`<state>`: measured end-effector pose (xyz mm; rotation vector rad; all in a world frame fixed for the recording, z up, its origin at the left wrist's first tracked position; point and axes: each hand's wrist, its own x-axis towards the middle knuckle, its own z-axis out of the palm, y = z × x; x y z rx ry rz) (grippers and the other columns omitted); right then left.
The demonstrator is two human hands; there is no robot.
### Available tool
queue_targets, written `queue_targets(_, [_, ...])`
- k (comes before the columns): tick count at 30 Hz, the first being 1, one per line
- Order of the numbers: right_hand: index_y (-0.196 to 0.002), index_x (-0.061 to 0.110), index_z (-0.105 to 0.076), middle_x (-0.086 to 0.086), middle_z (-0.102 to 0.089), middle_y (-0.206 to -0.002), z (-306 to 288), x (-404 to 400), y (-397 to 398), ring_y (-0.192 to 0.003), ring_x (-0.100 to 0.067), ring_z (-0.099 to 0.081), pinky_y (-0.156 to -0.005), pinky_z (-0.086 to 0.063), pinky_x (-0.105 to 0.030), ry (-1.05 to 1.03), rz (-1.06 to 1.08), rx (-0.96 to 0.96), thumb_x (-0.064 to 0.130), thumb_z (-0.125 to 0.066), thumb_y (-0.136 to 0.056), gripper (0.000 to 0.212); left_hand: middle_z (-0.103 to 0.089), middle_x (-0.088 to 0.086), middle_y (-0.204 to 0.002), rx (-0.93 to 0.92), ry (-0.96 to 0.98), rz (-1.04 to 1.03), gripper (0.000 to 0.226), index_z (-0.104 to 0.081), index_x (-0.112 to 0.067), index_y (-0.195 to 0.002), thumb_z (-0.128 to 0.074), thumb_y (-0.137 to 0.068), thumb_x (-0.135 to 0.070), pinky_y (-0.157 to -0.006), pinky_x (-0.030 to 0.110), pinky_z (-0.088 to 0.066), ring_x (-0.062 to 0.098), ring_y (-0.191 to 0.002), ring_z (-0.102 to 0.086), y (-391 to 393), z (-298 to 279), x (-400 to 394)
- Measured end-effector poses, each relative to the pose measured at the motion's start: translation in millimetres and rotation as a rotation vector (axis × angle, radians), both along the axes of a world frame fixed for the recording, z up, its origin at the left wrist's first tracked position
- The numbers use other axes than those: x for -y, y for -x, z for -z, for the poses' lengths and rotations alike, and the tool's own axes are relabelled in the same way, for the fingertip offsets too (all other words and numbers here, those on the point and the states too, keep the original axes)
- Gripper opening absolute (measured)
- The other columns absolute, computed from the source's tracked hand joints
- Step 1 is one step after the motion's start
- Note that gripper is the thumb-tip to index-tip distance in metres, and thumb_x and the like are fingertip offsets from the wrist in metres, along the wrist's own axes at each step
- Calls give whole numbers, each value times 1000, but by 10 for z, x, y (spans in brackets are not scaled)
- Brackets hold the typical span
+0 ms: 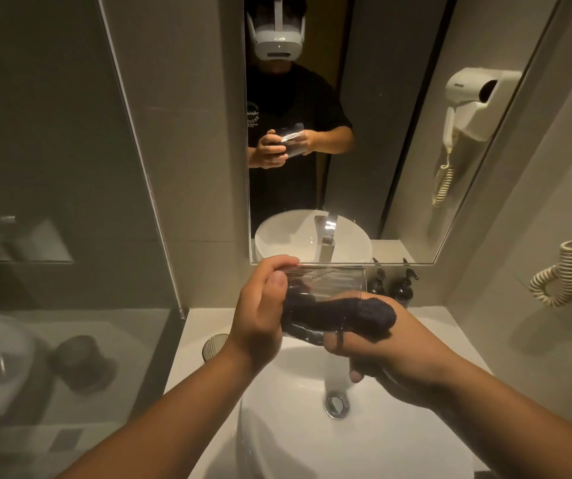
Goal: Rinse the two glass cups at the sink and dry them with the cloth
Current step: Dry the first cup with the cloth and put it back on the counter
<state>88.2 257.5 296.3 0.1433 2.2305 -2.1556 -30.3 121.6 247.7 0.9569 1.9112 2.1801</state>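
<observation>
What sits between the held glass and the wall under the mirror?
In the head view, two dark pump bottles stand on the counter behind the glass cup, against the wall.

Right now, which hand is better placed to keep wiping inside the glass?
The right hand: the dark cloth is wrapped over its fingers and pushed into the glass cup. The left hand only steadies the cup from outside.

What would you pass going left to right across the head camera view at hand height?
Round ribbed object on the counter → left hand → glass cup → dark cloth → coiled cord on the wall.
</observation>
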Motion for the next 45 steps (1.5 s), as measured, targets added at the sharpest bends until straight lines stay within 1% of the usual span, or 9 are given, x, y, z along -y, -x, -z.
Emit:
queue_targets(6, [-117,8,-63,-18,-64,-106,-46,-126,-5,-77,-25,-62,-68,-56,-31,54,-98,39,-4,-70,-69,50,-65,2,-112,-96,-27,14,46,-56,-24,-115,-37,-84,-54,-82,41,-62,28,-105,-64,62,18,7])
queue_targets(12, [-115,5,-68,-22,-63,-116,-18,-219,-31,-91,-41,-48,-49,-53,-24,313,-185,40,19,-92,-57,64,-62,-7,-115,-261,-47,47,58,-55,-33,-117,-39,-85,-78,-83,36,-61,25,-107,-64,38,4,-19])
queue_targets(17, [-101,8,-73,-15,-68,-96,47,-153,-68,-61,-18,-64,-38,-48,-23,466,48,78,10,-92,-43,61,-54,-5,-120,-518,38,17,55,-49,-21,-122,-38,-93,-66,-93,33,-56,15,-114,-57,117,33,-23])
queue_targets(22, [-107,19,-67,0,-72,-88,-53,-260,-66,-72,-15,-69,-60,-54,-22,-374,24,-36,28,-70,-74,35,-70,-11,-111,310,163,385,37,-64,-44,-111,-47,-85,-64,-97,53,-54,22,-110,-66,23,-147,-13])
queue_targets(25, [-108,24,-66,2,-70,-91,-113,-281,-74,-76,-8,-68,-66,-57,-21,-724,-72,-56,26,-65,-83,25,-71,0,-102,304,152,297,34,-65,-31,-103,-51,-88,-58,-93,55,-56,28,-103,-68,-14,-167,-56])
queue_targets(30, [-107,18,-71,1,-71,-88,-91,-263,-53,-62,-4,-62,-53,-50,-17,-291,-120,-35,15,-69,-81,26,-68,-6,-102,2,106,150,34,-62,-38,-104,-46,-80,-57,-85,47,-60,21,-98,-67,-1,-15,-48])
queue_targets(35, [-102,10,-73,-14,-71,-105,46,-220,-15,-82,-21,-58,-41,-43,-20,248,37,62,7,-68,-72,31,-59,-9,-118,-356,188,76,40,-54,-33,-120,-48,-83,-49,-90,30,-55,16,-110,-60,60,31,18])
queue_targets(42, [-113,11,-66,-24,-65,-115,-103,-356,65,-83,-31,-59,-44,-49,-23,60,28,176,17,-77,-68,46,-48,-19,-135,-519,842,281,86,-31,-46,-142,-75,-70,-64,-96,25,-53,7,-119,-52,161,-255,63])
queue_targets(45, [-113,9,-65,-24,-67,-112,-198,-424,89,-81,-28,-62,-47,-50,-25,12,33,197,19,-75,-72,43,-52,-20,-129,-364,802,354,76,-35,-46,-138,-76,-75,-55,-92,29,-58,8,-113,-58,132,-290,-2])
